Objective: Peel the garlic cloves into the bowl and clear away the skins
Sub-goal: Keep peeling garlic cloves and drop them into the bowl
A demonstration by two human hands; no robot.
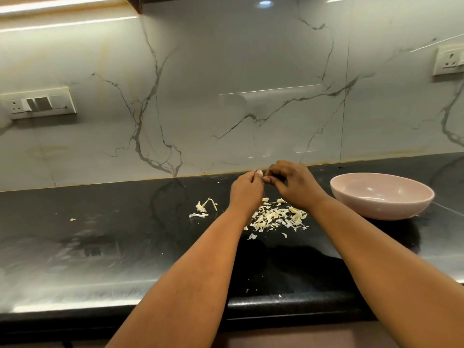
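Black counter [100, 242]: both hands pinch something above skins [278, 218], beside bowl [381, 197].

Whatever the left hand [247, 188] and right hand [292, 183] pinch between them is hidden by curled fingers. Skins [278, 218] lie partly behind the left wrist. The right socket [449, 60] is cut by the frame edge.

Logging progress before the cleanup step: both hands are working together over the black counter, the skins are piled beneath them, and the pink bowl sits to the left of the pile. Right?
One detail is off. The head view shows the pink bowl to the right of the skin pile, not the left. The rest stands: the left hand and right hand meet over the black counter above the skins.
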